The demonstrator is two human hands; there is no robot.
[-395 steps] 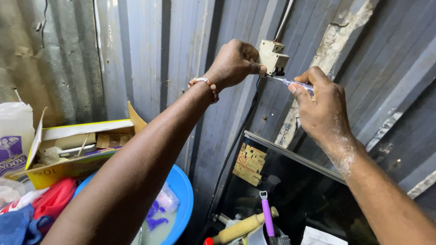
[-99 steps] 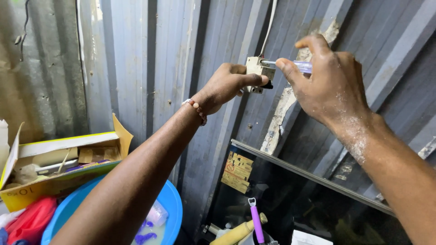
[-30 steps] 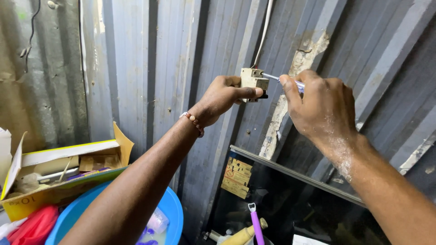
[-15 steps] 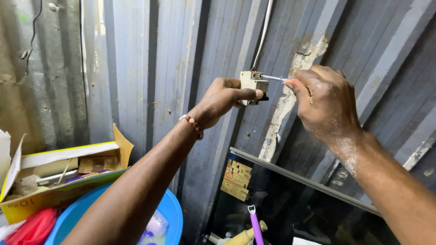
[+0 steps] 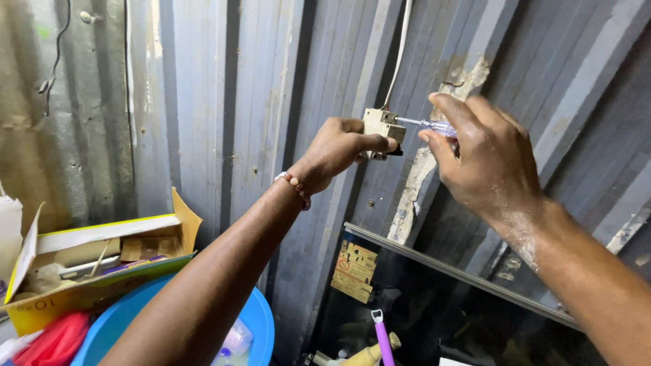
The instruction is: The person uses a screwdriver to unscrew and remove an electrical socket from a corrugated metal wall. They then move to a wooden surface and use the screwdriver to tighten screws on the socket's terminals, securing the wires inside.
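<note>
My left hand (image 5: 339, 149) grips a small beige electrical fitting (image 5: 381, 125) against the grey corrugated metal wall (image 5: 224, 102). A white cable (image 5: 401, 47) runs up the wall from the fitting. My right hand (image 5: 485, 156) holds a thin screwdriver (image 5: 426, 125) with a clear handle, its tip set into the right side of the fitting. A beaded bracelet (image 5: 294, 188) sits on my left wrist. Most of the screwdriver handle is hidden inside my fingers.
An open yellow cardboard box (image 5: 95, 261) with odds and ends stands at the lower left, over a blue plastic tub (image 5: 254, 325). A dark glass-fronted cabinet (image 5: 434, 305) with a yellow sticker (image 5: 354, 271) lies below the hands. A purple-handled tool (image 5: 382, 337) stands near it.
Both hands have stayed on the fitting, working the screwdriver at its right side. The view has shifted slightly; the right hand has turned a little on the handle.
</note>
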